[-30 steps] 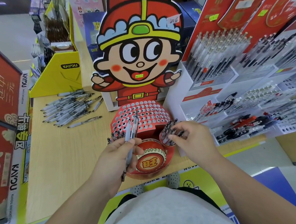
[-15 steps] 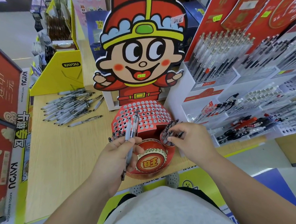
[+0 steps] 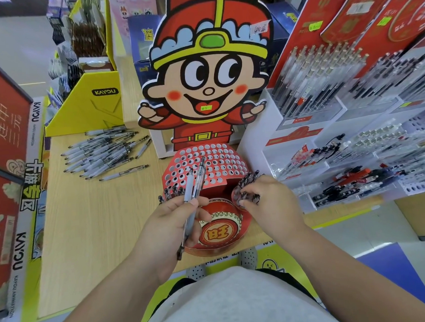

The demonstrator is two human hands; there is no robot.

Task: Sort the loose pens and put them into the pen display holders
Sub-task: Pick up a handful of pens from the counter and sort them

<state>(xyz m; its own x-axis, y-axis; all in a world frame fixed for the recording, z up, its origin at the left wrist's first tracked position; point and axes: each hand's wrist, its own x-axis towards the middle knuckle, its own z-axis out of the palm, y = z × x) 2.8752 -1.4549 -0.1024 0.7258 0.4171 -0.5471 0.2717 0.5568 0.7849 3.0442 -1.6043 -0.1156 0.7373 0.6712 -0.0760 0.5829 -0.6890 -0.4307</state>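
- The left hand (image 3: 170,222) is gripping 2 pens (image 3: 194,186) between thumb and curled fingers, their upper ends angling over the red holder (image 3: 206,161); fanned apart like this, 1 is at risk of slipping out and dropping past the near edge of the table (image 3: 87,229)
- The right hand (image 3: 270,202) is curling its fingertips into the standing pens (image 3: 248,183) at the holder's right side; whether it is pinching 1 I cannot tell, and a sideways nudge is likely to be knocking neighbours crooked
- The holder is sitting close to the table edge, so hard downward pressing is risking tipping it
- The loose pens (image 3: 100,154) are lying well apart at the far left; reaching across is risking sweeping some off
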